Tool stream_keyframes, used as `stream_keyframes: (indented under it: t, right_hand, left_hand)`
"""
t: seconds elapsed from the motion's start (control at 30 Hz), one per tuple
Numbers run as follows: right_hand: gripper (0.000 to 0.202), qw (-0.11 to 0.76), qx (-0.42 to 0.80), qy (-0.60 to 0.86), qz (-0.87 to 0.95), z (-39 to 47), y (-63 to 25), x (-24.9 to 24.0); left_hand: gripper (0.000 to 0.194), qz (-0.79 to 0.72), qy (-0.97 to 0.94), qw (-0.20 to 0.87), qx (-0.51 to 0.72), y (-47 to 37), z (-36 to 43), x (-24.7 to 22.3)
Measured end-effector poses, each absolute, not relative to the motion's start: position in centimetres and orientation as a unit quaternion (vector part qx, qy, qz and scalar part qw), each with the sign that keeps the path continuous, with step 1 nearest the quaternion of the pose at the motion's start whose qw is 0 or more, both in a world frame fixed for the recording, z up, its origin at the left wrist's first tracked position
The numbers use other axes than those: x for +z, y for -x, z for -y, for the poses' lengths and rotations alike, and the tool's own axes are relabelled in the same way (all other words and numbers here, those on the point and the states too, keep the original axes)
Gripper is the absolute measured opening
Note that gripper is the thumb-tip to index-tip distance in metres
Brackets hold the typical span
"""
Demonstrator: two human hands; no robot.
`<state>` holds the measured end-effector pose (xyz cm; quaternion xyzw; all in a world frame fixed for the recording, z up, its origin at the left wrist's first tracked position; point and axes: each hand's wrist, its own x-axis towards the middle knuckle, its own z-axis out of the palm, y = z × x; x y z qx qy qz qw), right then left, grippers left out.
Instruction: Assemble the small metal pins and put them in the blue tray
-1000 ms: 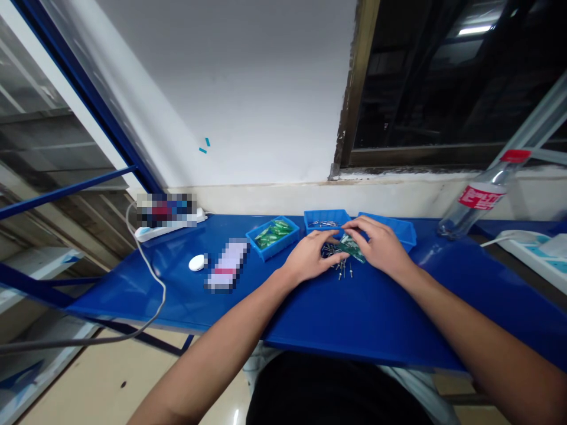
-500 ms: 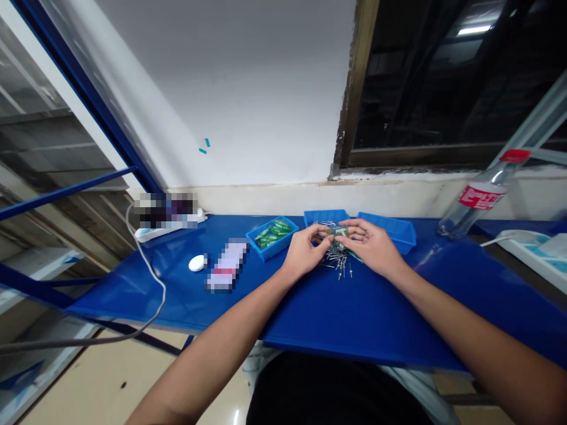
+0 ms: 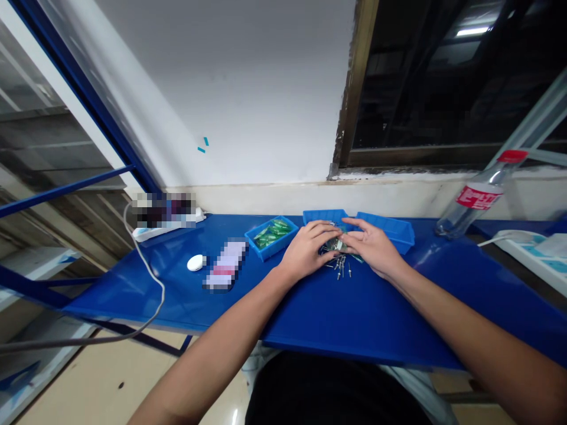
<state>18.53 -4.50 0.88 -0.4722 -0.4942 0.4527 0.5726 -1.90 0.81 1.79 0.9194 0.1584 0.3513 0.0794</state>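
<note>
My left hand [image 3: 308, 251] and my right hand [image 3: 371, 248] meet over a small pile of pop rivets [image 3: 340, 267] on the blue table. Between their fingertips is a small clear, greenish plastic bag [image 3: 339, 242], largely covered by the fingers. My right hand pinches the bag from its side. The left fingers curl over the bag's other side, with the thumb below. Behind the hands stands a blue bin [image 3: 325, 216] with some rivets showing. To the left, another blue bin [image 3: 264, 252] holds several small green-tinted bags.
A third blue bin [image 3: 401, 231] sits behind my right hand. Farther right, a plastic bottle [image 3: 478, 198] with a red cap stands near a white power strip [image 3: 531, 257]. On the left lie a blurred-out phone-like object [image 3: 227, 265], a white round case [image 3: 195, 262] and a grey cable [image 3: 157, 277].
My left hand has turned over the bag, its fingers now reaching across the top. The right fingers have lifted and spread slightly. The rivets and bins have stayed in place.
</note>
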Motion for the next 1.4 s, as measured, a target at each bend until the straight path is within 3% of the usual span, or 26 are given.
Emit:
stream_keyframes:
  t: [0.27,0.47,0.7,0.8,0.97,1.1,1.27,1.4]
  right_hand:
    - [0.043,0.536,0.460,0.468,0.531,3.9,-18.9,0.4]
    - [0.042,0.540,0.267,0.499,0.623,4.2,-18.6,0.5]
    - [0.040,0.543,0.349,0.483,0.592,4.4,-18.4,0.7]
    - [0.041,0.553,0.348,0.490,0.577,4.3,-18.4,0.7]
    - [0.040,0.548,0.315,0.490,0.600,4.2,-18.4,0.3]
    - [0.034,0.519,0.260,0.515,0.631,4.3,-18.6,0.1]
    - [0.032,0.505,0.219,0.524,0.650,4.5,-18.7,0.2]
    - [0.027,0.487,0.182,0.531,0.669,4.7,-18.7,0.6]
  left_hand:
    - [0.023,-0.199,-0.882,0.149,0.400,2.1,-0.7,2.1]
    - [0.024,-0.267,-0.837,0.250,0.408,1.8,-0.5,2.1]
    - [0.036,-0.290,-0.791,0.349,0.411,1.4,-0.5,1.3]
    - [0.031,-0.275,-0.816,0.308,0.406,1.7,-0.4,1.7]
    - [0.029,-0.227,-0.888,0.096,0.388,3.4,-0.8,3.5]
    - [0.032,-0.290,-0.864,-0.016,0.410,5.8,-1.8,5.1]
    - [0.035,-0.448,-0.795,-0.045,0.406,8.4,-3.4,6.0]
    - [0.024,-0.505,-0.791,-0.035,0.343,9.4,-4.2,5.9]
